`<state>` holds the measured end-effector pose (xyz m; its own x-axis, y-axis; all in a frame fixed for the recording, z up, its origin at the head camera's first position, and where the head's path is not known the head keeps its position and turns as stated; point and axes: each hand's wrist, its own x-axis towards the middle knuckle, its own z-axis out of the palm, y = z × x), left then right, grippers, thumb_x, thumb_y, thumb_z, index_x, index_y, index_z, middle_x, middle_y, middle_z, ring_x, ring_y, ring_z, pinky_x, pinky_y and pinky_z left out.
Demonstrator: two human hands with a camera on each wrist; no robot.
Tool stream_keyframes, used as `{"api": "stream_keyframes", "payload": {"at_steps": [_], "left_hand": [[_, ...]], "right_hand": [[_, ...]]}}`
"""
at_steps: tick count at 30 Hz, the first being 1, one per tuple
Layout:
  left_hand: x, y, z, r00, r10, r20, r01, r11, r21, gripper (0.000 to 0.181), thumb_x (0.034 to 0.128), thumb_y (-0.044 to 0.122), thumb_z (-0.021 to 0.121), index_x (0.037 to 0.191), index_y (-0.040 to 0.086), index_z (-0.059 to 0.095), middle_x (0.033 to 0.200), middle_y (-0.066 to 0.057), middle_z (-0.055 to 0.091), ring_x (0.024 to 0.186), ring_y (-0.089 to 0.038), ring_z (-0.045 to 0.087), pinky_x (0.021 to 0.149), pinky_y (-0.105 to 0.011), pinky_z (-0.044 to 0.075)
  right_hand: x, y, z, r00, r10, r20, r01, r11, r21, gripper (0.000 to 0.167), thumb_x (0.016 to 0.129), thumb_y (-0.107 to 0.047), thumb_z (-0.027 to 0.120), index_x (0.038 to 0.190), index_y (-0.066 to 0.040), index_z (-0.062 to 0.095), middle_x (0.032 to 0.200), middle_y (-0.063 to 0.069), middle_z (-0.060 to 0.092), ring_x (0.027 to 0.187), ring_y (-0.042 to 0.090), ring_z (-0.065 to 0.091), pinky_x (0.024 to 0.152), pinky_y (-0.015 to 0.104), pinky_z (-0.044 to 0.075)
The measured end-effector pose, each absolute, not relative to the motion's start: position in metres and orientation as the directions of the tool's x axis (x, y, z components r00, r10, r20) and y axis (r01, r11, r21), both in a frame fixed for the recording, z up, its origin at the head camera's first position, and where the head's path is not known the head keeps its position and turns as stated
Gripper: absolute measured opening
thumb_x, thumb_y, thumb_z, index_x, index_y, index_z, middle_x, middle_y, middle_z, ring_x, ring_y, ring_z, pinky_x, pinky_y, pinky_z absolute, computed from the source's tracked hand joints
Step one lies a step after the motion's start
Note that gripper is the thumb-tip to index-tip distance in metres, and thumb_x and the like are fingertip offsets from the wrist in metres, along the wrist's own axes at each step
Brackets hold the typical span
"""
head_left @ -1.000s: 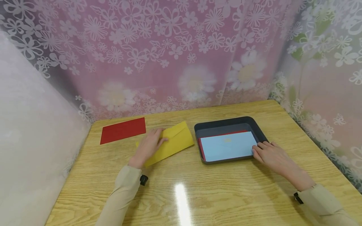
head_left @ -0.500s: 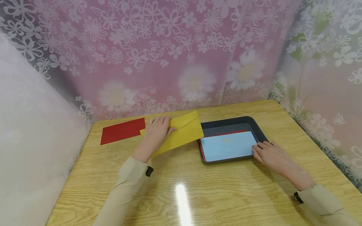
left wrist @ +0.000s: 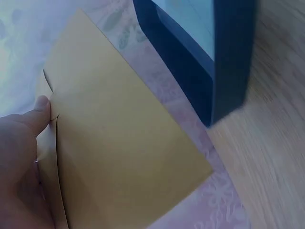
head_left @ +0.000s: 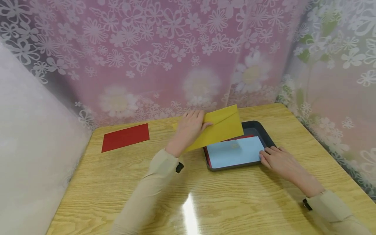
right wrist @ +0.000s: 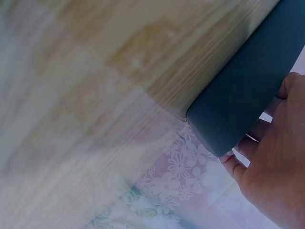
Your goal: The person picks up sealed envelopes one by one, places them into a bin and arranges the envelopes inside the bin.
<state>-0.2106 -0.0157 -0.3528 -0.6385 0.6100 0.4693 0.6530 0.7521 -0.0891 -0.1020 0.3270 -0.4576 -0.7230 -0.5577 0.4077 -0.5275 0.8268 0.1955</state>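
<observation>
The left hand grips a yellow envelope, its right part above the back left of a dark tray. In the left wrist view the thumb of the left hand presses on the flap side of the envelope. A light blue envelope lies in the tray on top of a red one. At the tray's right front corner the right hand holds the rim; the right wrist view shows its fingers against the tray's outer wall.
A red envelope lies flat at the back left of the wooden table. Flowered curtains stand behind the table and at its right, with a pale sheet at the left.
The left hand has lifted the yellow envelope off the table and carried it right, partly over the tray. The right hand has stayed at the tray's corner.
</observation>
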Motion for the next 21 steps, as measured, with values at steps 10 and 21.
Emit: {"api": "stream_keyframes", "payload": {"at_steps": [10, 21], "left_hand": [[-0.212, 0.052, -0.365, -0.678, 0.606, 0.416, 0.649, 0.759, -0.048, 0.052, 0.1035, 0.053, 0.044, 0.129, 0.010, 0.057, 0.124, -0.002, 0.067, 0.115, -0.019, 0.062, 0.095, -0.032, 0.049], [-0.207, 0.080, -0.406, -0.713, 0.604, 0.357, 0.631, 0.774, -0.051, 0.052, 0.1028, 0.054, 0.044, 0.132, 0.013, 0.058, 0.124, 0.000, 0.068, 0.106, -0.015, 0.065, 0.081, -0.027, 0.051]], "right_hand": [[-0.099, 0.324, -0.452, -0.696, -0.574, 0.431, -0.542, 0.814, 0.208, 0.030, 0.102, -0.018, 0.052, 0.075, -0.017, 0.042, 0.069, -0.005, 0.033, 0.062, 0.012, 0.028, 0.059, 0.028, 0.022], [-0.099, 0.324, -0.453, -0.698, -0.571, 0.432, -0.540, 0.816, 0.206, 0.032, 0.103, -0.020, 0.051, 0.074, -0.017, 0.040, 0.069, -0.005, 0.032, 0.061, 0.012, 0.028, 0.058, 0.029, 0.022]]}}
